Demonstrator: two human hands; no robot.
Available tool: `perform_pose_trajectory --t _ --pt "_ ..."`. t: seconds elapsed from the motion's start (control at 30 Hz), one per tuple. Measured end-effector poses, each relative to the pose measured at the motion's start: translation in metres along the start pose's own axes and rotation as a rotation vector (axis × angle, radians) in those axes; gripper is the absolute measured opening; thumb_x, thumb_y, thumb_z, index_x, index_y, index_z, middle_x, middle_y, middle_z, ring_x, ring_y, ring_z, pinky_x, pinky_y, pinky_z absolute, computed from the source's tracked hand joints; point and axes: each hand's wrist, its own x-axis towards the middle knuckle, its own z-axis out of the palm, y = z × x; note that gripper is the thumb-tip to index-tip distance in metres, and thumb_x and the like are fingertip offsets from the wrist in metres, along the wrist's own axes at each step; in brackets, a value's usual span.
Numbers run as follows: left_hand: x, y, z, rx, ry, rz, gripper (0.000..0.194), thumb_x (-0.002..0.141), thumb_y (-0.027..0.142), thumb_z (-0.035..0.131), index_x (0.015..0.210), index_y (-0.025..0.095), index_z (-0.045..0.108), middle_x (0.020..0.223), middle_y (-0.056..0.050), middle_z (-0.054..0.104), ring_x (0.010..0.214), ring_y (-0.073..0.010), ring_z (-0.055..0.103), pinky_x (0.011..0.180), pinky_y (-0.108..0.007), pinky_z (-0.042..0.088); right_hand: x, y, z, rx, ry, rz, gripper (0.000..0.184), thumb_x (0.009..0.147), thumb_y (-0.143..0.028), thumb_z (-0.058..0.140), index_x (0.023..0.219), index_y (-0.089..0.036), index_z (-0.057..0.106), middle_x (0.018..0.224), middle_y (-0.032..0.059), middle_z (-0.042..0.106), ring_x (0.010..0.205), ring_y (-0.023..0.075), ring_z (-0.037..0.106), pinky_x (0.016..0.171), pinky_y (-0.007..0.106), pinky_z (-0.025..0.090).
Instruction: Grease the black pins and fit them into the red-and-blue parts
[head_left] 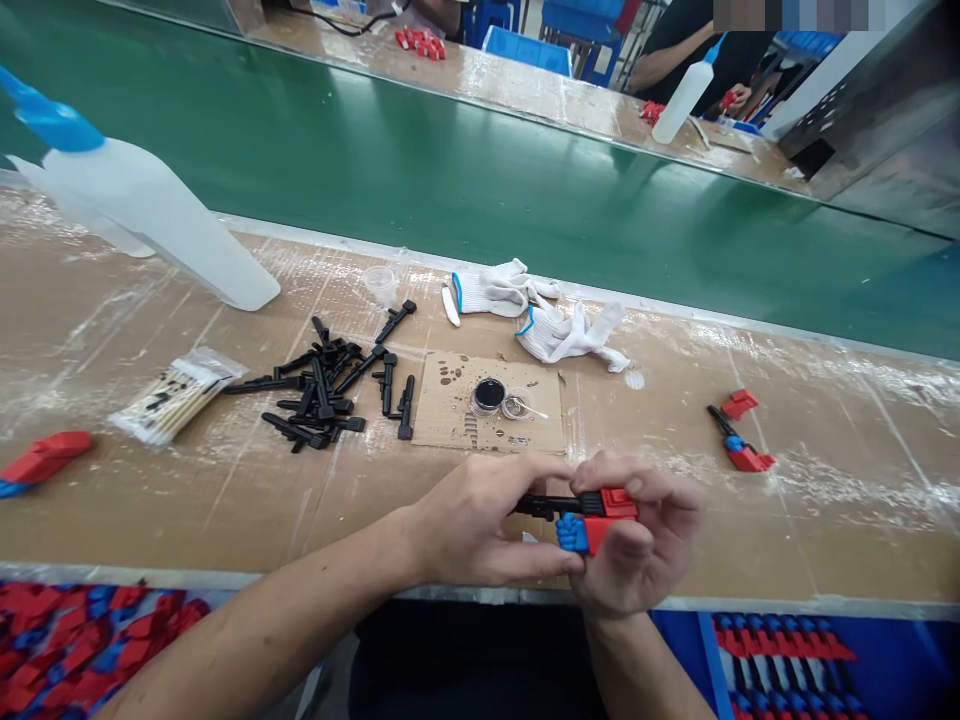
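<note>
Near the front edge of the table, both my hands are closed around one small toy assembly. My right hand [652, 535] grips the red toy arm [600, 535], which ends in a blue fist [571, 533]. Lying along the arm is a black toy gun [559, 505], with a red block [618, 502] at its right end. The fingers of my left hand [472, 520] close on the gun's left part, and its thumb reaches below the blue fist. My fingers hide parts of both pieces.
Black toy guns [322, 385] lie piled at centre-left, beside bagged cotton swabs [176, 395]. Cardboard [442, 425] bears a cup of black liquid [490, 394]. White gloves [495, 290], a bottle [165, 220] and a toy arm [746, 458] lie around. A green belt [420, 160] runs behind.
</note>
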Motion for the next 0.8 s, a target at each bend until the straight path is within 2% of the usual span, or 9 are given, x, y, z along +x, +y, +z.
perform_pose_trajectory --t 0.07,0.17,0.2,0.27,0.33,0.4,0.5,0.67,0.8 --pt "0.002 0.0 -0.003 0.079 -0.052 0.03 0.037 0.096 0.047 0.064 0.115 0.015 0.057 0.083 -0.004 0.067 0.067 -0.0146 0.062 0.063 -0.024 0.051 0.002 0.002 -0.005 -0.075 -0.013 -0.024 0.037 0.101 -0.058 0.046 0.104 -0.023 0.059 0.08 0.0012 0.061 0.071 0.018 0.059 0.064 0.034 0.048" --pt "0.003 0.0 -0.006 0.223 -0.059 0.101 0.028 0.1 0.042 0.057 0.1 0.014 0.058 0.075 -0.002 0.064 0.061 -0.0144 0.059 0.058 -0.026 0.047 0.009 0.001 -0.015 -0.3 -0.162 -0.082 0.066 0.1 -0.069 0.025 0.095 -0.02 0.068 0.088 0.0064 0.062 0.078 0.021 0.06 0.064 0.036 0.047" --pt "0.003 0.001 -0.006 0.267 -0.071 0.12 0.029 0.101 0.042 0.055 0.096 0.014 0.058 0.071 -0.001 0.061 0.058 -0.0138 0.057 0.054 -0.026 0.044 0.012 -0.001 -0.018 -0.364 -0.213 -0.115 0.065 0.101 -0.068 0.027 0.09 -0.019 0.068 0.087 0.0064 0.061 0.076 0.0201 0.059 0.062 0.035 0.045" --pt "0.003 0.002 -0.005 0.31 -0.101 0.148 0.032 0.103 0.043 0.051 0.092 0.014 0.057 0.065 0.002 0.056 0.052 -0.0129 0.052 0.049 -0.027 0.038 0.015 -0.005 -0.022 -0.42 -0.26 -0.156 0.051 0.103 -0.055 0.038 0.08 -0.018 0.066 0.079 0.0041 0.058 0.068 0.0165 0.055 0.058 0.033 0.04" --pt "0.003 0.005 -0.003 0.298 -0.119 0.167 0.033 0.105 0.042 0.046 0.09 0.014 0.056 0.063 0.003 0.054 0.05 -0.0129 0.049 0.046 -0.029 0.035 0.014 -0.01 -0.022 -0.398 -0.234 -0.144 0.038 0.101 -0.041 0.048 0.074 -0.018 0.062 0.073 0.0017 0.054 0.064 0.0146 0.051 0.057 0.033 0.036" --pt "0.002 0.007 -0.001 0.273 -0.126 0.173 0.034 0.106 0.041 0.042 0.088 0.015 0.054 0.062 0.003 0.053 0.049 -0.0134 0.048 0.044 -0.03 0.034 0.01 -0.013 -0.019 -0.359 -0.173 -0.086 0.032 0.098 -0.035 0.052 0.071 -0.019 0.059 0.071 0.0009 0.052 0.064 0.0152 0.049 0.059 0.034 0.036" --pt "0.001 0.011 0.002 0.241 -0.142 0.173 0.036 0.108 0.041 0.037 0.089 0.015 0.052 0.064 0.002 0.054 0.05 -0.0135 0.049 0.044 -0.03 0.035 0.003 -0.016 -0.014 -0.339 -0.121 -0.025 0.026 0.094 -0.029 0.056 0.069 -0.021 0.056 0.069 0.0004 0.051 0.067 0.0169 0.049 0.063 0.036 0.037" --pt "-0.001 0.011 0.002 0.243 -0.149 0.152 0.035 0.108 0.04 0.036 0.089 0.015 0.051 0.065 0.002 0.054 0.05 -0.0125 0.049 0.044 -0.028 0.035 0.0 -0.013 -0.013 -0.373 -0.056 -0.034 0.026 0.093 -0.022 0.053 0.067 -0.022 0.056 0.068 0.0006 0.052 0.067 0.0177 0.049 0.064 0.037 0.037" --pt "-0.002 0.011 0.004 0.257 -0.129 0.149 0.034 0.107 0.04 0.04 0.086 0.016 0.05 0.063 0.003 0.053 0.048 -0.0116 0.047 0.043 -0.029 0.032 0.004 -0.013 -0.016 -0.299 -0.135 0.03 0.026 0.095 -0.029 0.052 0.071 -0.021 0.06 0.072 0.0012 0.055 0.069 0.0178 0.052 0.064 0.036 0.037"
